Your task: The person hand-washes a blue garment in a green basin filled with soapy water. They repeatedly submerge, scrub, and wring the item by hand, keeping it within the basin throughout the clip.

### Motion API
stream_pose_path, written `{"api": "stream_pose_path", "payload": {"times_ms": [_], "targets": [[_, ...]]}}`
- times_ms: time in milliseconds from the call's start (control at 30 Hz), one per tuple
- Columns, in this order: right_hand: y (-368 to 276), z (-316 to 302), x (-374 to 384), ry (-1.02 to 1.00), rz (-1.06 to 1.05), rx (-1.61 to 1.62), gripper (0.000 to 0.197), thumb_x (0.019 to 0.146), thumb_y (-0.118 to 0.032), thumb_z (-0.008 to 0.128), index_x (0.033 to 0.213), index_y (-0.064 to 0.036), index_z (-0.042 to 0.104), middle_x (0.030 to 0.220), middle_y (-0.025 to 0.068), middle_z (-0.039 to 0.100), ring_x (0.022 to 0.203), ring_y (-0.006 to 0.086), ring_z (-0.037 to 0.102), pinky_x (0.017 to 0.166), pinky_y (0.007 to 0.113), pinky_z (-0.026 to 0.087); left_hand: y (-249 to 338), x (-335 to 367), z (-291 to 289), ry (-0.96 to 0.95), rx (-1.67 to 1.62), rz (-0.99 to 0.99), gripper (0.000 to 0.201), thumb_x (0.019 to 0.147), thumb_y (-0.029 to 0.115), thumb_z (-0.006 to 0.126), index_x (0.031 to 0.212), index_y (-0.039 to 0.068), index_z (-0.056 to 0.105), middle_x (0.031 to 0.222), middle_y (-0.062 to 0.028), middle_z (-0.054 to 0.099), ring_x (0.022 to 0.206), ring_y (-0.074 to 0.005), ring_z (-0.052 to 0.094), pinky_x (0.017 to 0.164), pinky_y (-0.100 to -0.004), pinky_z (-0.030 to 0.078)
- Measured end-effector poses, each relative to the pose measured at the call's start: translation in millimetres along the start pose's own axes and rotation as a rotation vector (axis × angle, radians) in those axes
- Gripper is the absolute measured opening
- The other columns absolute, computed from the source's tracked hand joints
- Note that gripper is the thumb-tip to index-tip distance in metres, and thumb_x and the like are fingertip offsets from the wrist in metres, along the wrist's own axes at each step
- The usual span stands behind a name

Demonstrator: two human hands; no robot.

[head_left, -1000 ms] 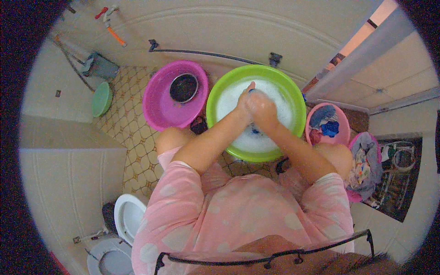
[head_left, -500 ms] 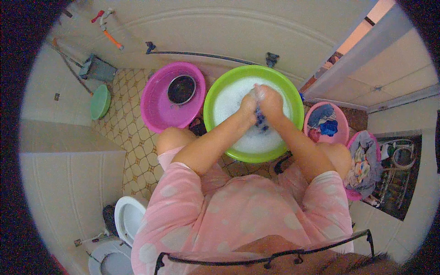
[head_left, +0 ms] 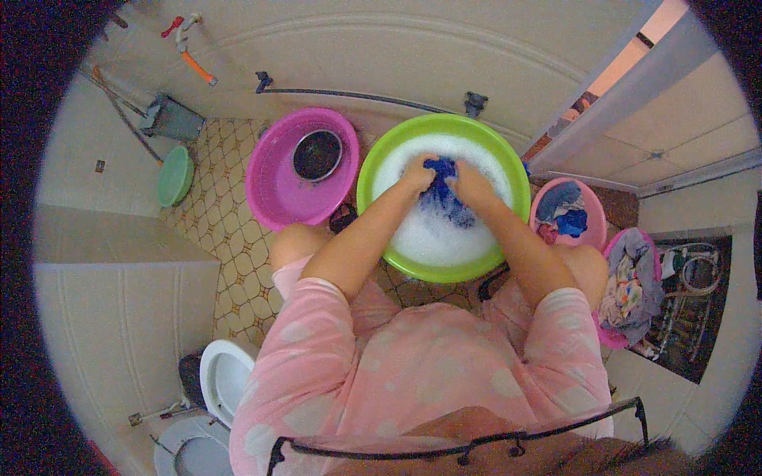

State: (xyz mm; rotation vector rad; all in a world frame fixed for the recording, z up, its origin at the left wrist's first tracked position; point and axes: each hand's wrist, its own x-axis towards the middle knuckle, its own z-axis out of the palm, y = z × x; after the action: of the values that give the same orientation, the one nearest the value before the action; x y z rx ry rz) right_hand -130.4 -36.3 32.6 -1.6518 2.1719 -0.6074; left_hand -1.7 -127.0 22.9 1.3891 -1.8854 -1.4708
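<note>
Cloth [head_left: 446, 194], dark blue, is held between the curled left hand [head_left: 416, 171] and right hand [head_left: 471, 187] in the green basin [head_left: 446, 274], upper centre of the frame; its lower part is ringed by foam [head_left: 429, 242].

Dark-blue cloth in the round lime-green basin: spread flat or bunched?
Bunched: the dark-blue cloth gathers in folds between the left hand and right hand; white foam partly covers it.

Beige floor tiles [head_left: 238, 238] (brown-lined) spread toward nine o'clock; a pale wall [head_left: 381, 51] spans twelve; a white toilet [head_left: 193, 454] sits near seven.
</note>
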Motion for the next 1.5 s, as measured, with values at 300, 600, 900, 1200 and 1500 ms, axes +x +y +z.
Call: {"api": "stream_pose_path", "payload": {"times_ms": [300,600,900,1200,1500], "targets": [[32.0,52.2,31.1,0.305,0.025,0.219,0.022,0.079,-0.014,0.046,0.093,-0.0003,0.056,0.089,0.0223,0.057,0.087,0.0347,0.055,0.076,0.042,0.042,-10.5,-5.0,30.0,0.061,-0.307,-0.347,0.041,0.082,0.033,0.050,0.106,-0.001,0.051,0.096,-0.0158,0.058,0.081,-0.0245,0.056,0.074,-0.0399,0.044],[-69.5,-14.8,-32.9,0.198,-0.172,0.290,0.022,0.079,-0.025,0.049,0.085,-0.0052,0.057,0.087,0.0182,0.057,0.079,0.0354,0.055,0.070,0.044,0.042,26.2,-18.9,1.3,-0.247,-1.221,-0.506,0.037,0.085,0.038,0.045,0.097,0.004,0.053,0.091,-0.0115,0.058,0.078,-0.0256,0.056,0.071,-0.0406,0.046],[-64.7,-32.8,-19.2,0.285,-0.051,0.138,0.031,0.083,-0.029,0.044,0.072,-0.0036,0.058,0.071,0.0181,0.058,0.065,0.0347,0.057,0.060,0.044,0.044,49.1,-52.3,18.5,-0.178,-0.863,-0.216,0.035,0.084,0.037,0.044,0.094,0.004,0.054,0.089,-0.0114,0.059,0.082,-0.0249,0.056,0.073,-0.0382,0.045],[-49.1,-30.7,-2.5,0.413,-0.098,0.184,0.034,0.085,-0.025,0.041,0.064,-0.0011,0.054,0.068,0.0188,0.056,0.065,0.0365,0.054,0.058,0.044,0.042,73.7,-68.0,22.2,-0.135,-1.115,-0.310,0.027,0.085,0.031,0.044,0.086,0.007,0.056,0.079,-0.0093,0.060,0.073,-0.0224,0.057,0.065,-0.0344,0.046],[-67.6,-11.4,-23.2,0.264,-0.335,-0.017,0.023,0.081,-0.019,0.041,0.070,-0.0031,0.054,0.065,0.0176,0.055,0.060,0.0359,0.054,0.054,0.046,0.042,54.0,-40.3,-3.0,-0.221,-1.047,-0.379,0.042,0.084,0.042,0.042,0.088,0.001,0.051,0.082,-0.0152,0.058,0.078,-0.0284,0.055,0.075,-0.0419,0.042]]}}
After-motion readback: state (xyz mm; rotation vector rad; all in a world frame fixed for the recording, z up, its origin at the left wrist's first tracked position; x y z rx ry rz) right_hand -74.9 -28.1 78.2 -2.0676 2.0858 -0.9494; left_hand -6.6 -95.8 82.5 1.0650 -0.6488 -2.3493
